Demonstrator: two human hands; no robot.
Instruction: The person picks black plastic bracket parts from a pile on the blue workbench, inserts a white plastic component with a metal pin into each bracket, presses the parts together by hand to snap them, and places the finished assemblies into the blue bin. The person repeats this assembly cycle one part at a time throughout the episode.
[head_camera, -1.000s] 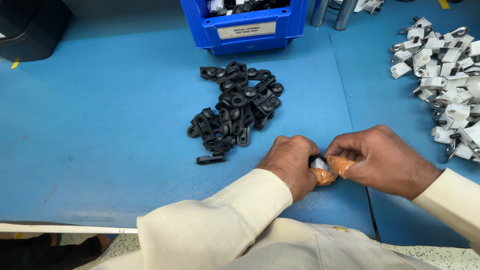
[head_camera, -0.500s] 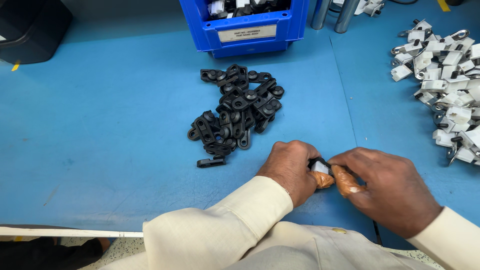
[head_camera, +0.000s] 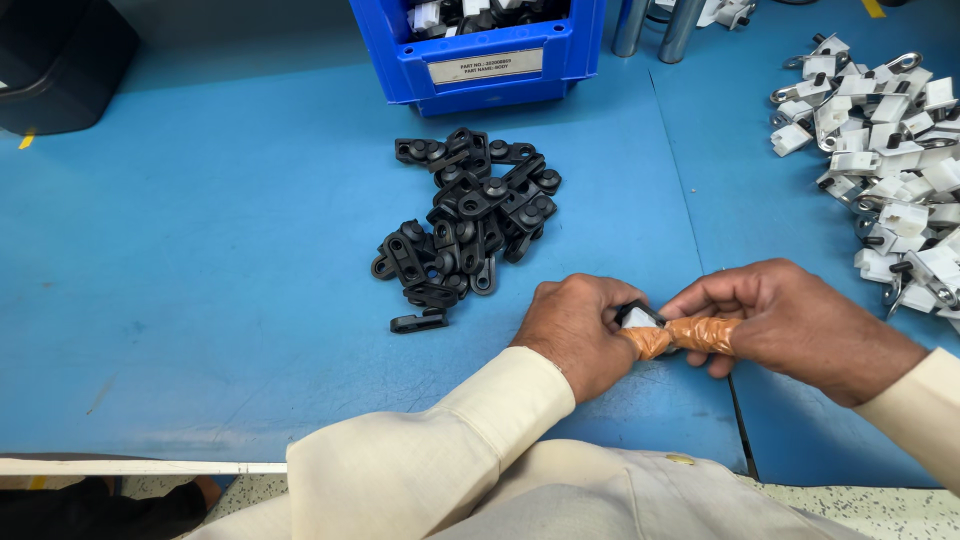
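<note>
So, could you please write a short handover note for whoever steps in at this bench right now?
Left hand and right hand meet low on the blue table, together pinching one small black-and-white part; both thumbs wear orange tape.
Loose black parts lie heaped ahead of the hands; white parts with metal rings are piled at far right; a blue bin stands behind.
Done: hard to tell. Left: the black heap remains.

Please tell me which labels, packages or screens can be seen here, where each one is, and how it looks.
Label: a white rectangular sticker with small dark print, on the front wall of the blue bin at the far edge of the blue table.
No package or screen is in view.
</note>
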